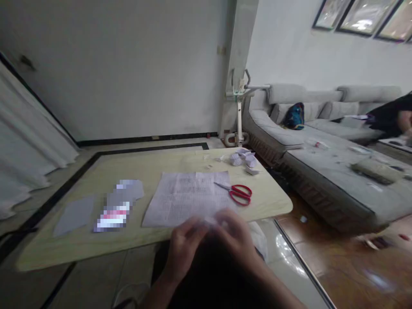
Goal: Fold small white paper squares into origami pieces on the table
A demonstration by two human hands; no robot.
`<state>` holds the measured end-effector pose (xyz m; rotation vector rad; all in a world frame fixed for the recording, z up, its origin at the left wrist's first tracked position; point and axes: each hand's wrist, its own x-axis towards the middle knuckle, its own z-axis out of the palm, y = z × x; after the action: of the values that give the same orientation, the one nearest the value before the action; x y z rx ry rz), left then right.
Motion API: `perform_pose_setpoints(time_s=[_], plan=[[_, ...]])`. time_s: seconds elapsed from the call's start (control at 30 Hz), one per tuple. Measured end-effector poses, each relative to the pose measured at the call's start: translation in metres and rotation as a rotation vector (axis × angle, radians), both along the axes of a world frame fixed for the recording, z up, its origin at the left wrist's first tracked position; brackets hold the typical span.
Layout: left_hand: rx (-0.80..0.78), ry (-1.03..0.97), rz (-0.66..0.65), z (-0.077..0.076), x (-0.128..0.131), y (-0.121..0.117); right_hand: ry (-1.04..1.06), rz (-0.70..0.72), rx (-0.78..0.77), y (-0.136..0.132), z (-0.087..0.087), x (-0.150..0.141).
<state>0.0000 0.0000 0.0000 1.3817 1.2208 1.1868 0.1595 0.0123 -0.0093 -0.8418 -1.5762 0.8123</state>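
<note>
Just over the table's near edge, my left hand [184,241] and my right hand [236,235] meet with fingers pinched. Between the fingertips is a small piece of white paper [210,220], blurred and mostly covered, so its form is unclear. A printed sheet of paper [189,195] with fold creases lies flat right beyond my hands. Scissors with red handles [240,194] rest on its right edge, blades pointing left. Folded white paper pieces [244,159] are grouped at the table's far right corner, with small scraps [220,159] beside them.
The pale table [154,165] has rounded corners. On its left lie a plain paper sheet [74,214] and a pixelated item [114,210]. To the right stands a grey sofa [325,171] with a blue backpack [294,116]. A person in dark clothing [391,113] is at far right.
</note>
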Motion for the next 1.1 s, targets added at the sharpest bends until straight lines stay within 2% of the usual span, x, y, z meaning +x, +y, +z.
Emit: perform_pose_setpoints(time_s=[0.3, 0.43, 0.63, 0.77, 0.93, 1.1], plan=[[0.054, 0.069, -0.007, -0.002, -0.003, -0.001, 0.011, -0.019, -0.028, 0.000, 0.012, 0.002], [0.081, 0.091, 0.056, -0.004, -0.004, -0.001, -0.046, -0.029, 0.042, 0.001, 0.012, 0.004], [0.209, 0.188, 0.039, -0.001, -0.004, -0.004, -0.076, 0.003, 0.081, 0.000, 0.015, 0.007], [0.172, 0.176, 0.015, 0.002, -0.002, -0.005, -0.061, -0.011, 0.068, -0.001, 0.014, 0.004], [0.148, 0.185, 0.045, 0.000, -0.001, -0.004, -0.018, -0.030, 0.021, -0.001, 0.009, 0.000], [0.171, 0.210, 0.043, 0.001, -0.001, -0.005, 0.001, -0.015, -0.023, -0.001, 0.008, 0.000]])
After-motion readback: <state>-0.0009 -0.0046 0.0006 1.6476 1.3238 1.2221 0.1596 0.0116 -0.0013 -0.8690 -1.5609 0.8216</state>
